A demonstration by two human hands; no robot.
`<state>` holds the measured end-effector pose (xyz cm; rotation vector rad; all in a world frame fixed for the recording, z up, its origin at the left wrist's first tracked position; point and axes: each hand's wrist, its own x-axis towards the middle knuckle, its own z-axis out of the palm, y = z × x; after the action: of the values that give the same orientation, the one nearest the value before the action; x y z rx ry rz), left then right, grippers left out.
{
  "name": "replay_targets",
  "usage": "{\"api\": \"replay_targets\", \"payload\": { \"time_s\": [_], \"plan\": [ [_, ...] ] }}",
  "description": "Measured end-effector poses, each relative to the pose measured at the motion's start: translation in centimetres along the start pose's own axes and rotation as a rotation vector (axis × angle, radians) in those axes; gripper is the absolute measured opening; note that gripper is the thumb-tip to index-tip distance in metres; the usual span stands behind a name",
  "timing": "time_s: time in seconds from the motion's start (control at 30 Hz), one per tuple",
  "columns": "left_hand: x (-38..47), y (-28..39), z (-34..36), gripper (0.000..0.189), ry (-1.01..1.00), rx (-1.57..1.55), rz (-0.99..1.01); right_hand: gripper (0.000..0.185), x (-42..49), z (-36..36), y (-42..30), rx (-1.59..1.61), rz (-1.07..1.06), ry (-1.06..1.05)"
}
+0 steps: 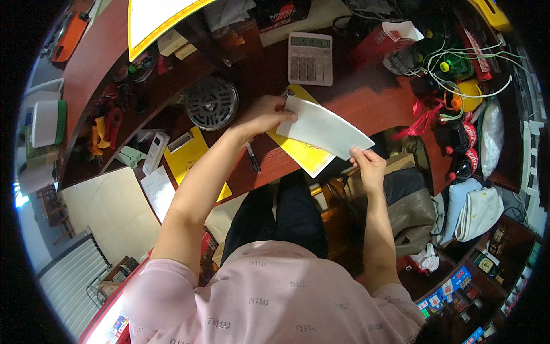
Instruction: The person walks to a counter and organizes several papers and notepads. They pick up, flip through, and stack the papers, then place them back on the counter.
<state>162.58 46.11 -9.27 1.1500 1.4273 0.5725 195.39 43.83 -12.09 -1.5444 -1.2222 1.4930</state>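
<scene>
A sheaf of white paper (322, 126) is stretched between my two hands above the desk. My left hand (271, 112) pinches its upper left end, thumb on top. At the lower right corner, my right hand (368, 162) grips it between thumb and fingers. Beneath the paper lies a yellow clipboard (312, 161), partly hidden, its clip near my left hand. A second yellow clipboard (180, 160) sits left of my left forearm. Between the two clipboards rests a black pen (253, 158) on the wooden desk (245, 177).
A calculator (310, 59) and a round metal tin (211, 103) stand beyond my hands. White cables (455, 53), cola bottles (466, 163) and a red carton (386, 41) crowd the right side. A white remote control (155, 152) and a written sheet (158, 191) lie at left.
</scene>
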Motion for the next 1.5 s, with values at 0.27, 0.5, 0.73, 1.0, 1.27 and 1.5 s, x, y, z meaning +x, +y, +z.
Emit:
{"api": "replay_targets", "payload": {
  "time_s": [0.27,0.5,0.73,1.0,1.27,1.5],
  "plan": [
    [-1.7,-1.1,-0.2,0.031,0.140,0.178,0.142,0.016,1.2,0.2,-2.0,-0.244,-0.355,-0.082],
    [-2.0,-1.4,-0.4,0.030,0.117,0.208,0.158,0.016,1.6,0.5,-2.4,-0.334,-0.400,-0.091],
    [-1.8,-1.6,-0.1,0.033,0.122,0.233,0.157,0.019,2.0,0.5,-2.0,-0.348,-0.395,-0.081],
    [-1.6,0.4,-0.3,0.034,0.173,-0.068,-0.062,0.019,2.0,-0.4,-2.7,-0.096,0.042,-0.177],
    [-0.2,-1.1,-0.6,0.034,0.075,-0.110,-0.220,0.024,0.7,0.8,-1.5,0.312,0.432,-0.184],
    [0.5,-2.8,0.3,0.031,0.331,0.482,-0.034,0.028,-0.5,2.3,0.5,0.267,0.496,-0.040]
  ]
}}
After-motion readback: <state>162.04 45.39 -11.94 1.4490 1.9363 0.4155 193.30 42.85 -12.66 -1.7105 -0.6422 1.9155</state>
